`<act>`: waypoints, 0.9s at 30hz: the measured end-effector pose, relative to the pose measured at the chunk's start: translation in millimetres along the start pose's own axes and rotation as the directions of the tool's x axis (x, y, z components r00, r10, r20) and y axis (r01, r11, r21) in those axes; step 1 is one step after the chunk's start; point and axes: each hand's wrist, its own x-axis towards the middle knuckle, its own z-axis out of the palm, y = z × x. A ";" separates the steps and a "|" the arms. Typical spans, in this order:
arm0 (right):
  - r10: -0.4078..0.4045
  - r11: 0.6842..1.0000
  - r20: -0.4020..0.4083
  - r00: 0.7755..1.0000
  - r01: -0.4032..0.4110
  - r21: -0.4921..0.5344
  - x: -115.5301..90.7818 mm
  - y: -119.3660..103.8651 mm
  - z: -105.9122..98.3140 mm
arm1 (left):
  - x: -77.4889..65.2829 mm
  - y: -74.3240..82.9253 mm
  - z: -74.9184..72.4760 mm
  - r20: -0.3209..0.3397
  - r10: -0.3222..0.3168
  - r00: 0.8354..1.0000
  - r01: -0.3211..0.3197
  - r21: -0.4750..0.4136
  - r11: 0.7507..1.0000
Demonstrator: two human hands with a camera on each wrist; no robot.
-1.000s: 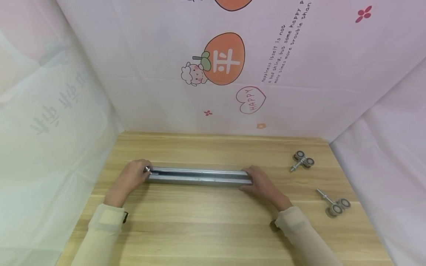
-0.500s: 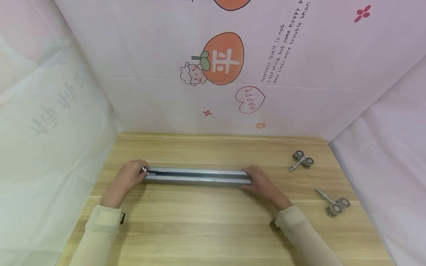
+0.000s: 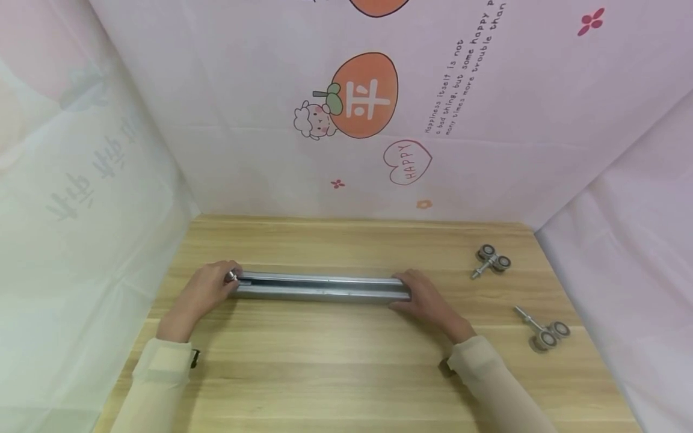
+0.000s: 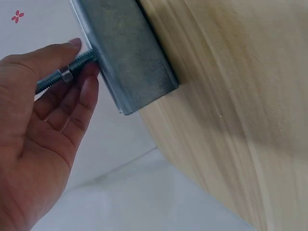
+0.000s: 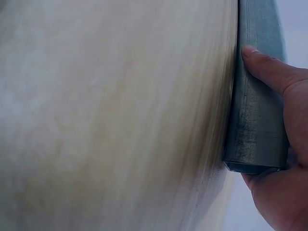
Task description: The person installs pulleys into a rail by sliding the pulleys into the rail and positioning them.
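A grey metal channel rail (image 3: 325, 295) lies across the wooden table, its long slot facing up. At its left end my left hand (image 3: 208, 288) holds a threaded bolt (image 4: 84, 60) between thumb and fingers. The bolt carries a nut (image 4: 66, 74) and sticks out from the slot side of the rail; whatever it joins inside is hidden. My right hand (image 3: 425, 297) grips the rail's right end, with the thumb (image 5: 267, 67) along its near wall and the other fingers mostly hidden behind it.
Two roller trolleys with threaded bolts lie on the table's right side, one farther back (image 3: 489, 261) and one nearer (image 3: 544, 332). Printed white cloth (image 3: 260, 174) rises behind the table, and pale cloth hangs on both sides.
My left hand has slid slightly left along the rail, and the bolt has gone with it. The right hand and the two loose trolleys stay in place.
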 end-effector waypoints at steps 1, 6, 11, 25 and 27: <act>-0.002 1.000 -0.001 1.000 0.002 -0.002 -0.2 0.6 0.0 | 0.0 -0.4 -0.2 -0.007 0.009 1.000 -0.009 0.000 1.000; -0.013 1.000 -0.008 1.000 0.013 -0.005 0.5 0.7 -2.3 | -1.4 -5.5 -0.1 -0.005 -0.002 1.000 0.001 -0.078 0.997; -0.035 0.999 0.020 0.999 0.035 0.002 0.7 0.8 -5.1 | -2.7 -17.7 3.7 0.038 -0.043 0.998 0.047 -0.136 0.990; 0.107 0.993 0.131 0.986 -0.099 -0.069 -45.0 44.1 -68.6 | 0.1 -35.6 15.9 0.126 -0.031 0.992 0.054 -0.185 0.981; 0.108 0.990 0.097 0.990 -0.097 -0.107 -55.7 54.1 -84.3 | 0.5 -36.7 18.8 0.129 -0.033 0.991 0.057 -0.185 0.981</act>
